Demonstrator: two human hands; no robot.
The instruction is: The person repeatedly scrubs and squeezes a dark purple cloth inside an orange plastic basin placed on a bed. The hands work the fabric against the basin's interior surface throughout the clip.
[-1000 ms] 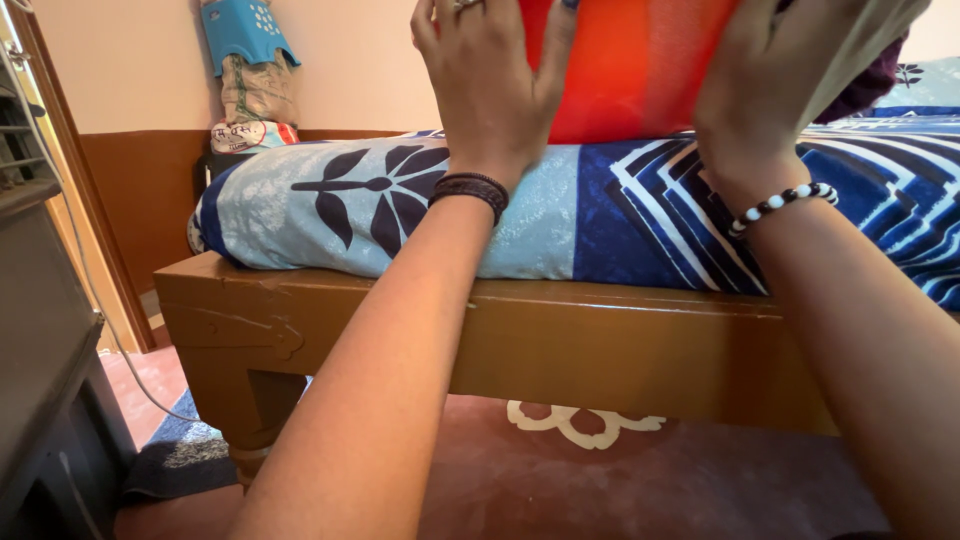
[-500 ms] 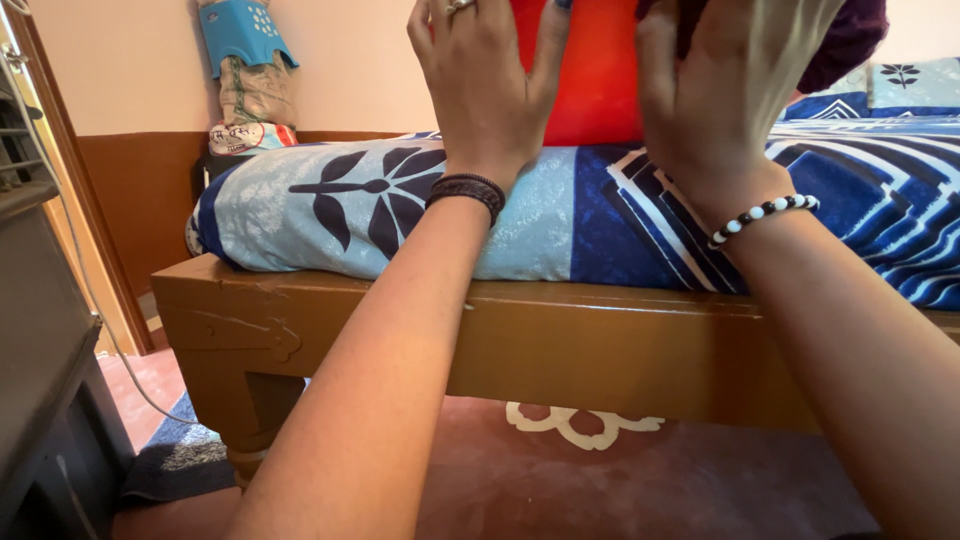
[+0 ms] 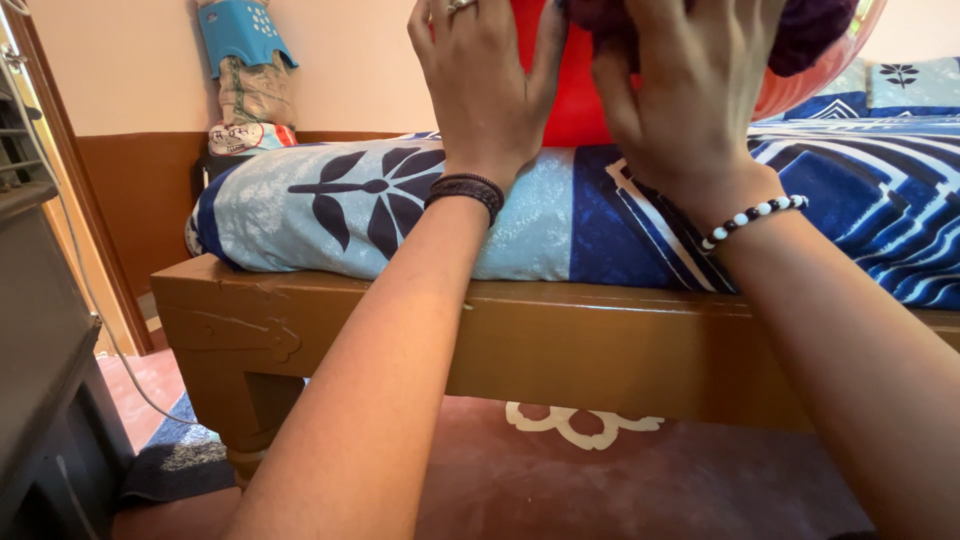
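A red-orange cloth is held up in front of me above the bed, and both hands grip it. My left hand, with a ring and a dark wristband, presses its left side. My right hand, with a black-and-white bead bracelet, holds the right side together with a dark purple fabric at the top. Most of the cloth is hidden behind my hands or cut off by the top edge.
A wooden bed frame carries a mattress in a blue patterned sheet. A pillow lies far right. Hanging cloth items are at the wall corner. A dark cabinet stands left. A white floor pattern shows under the bed.
My hands have drawn closer together on the red-orange cloth, narrowing the visible part. The dark purple fabric now shows at my right hand.
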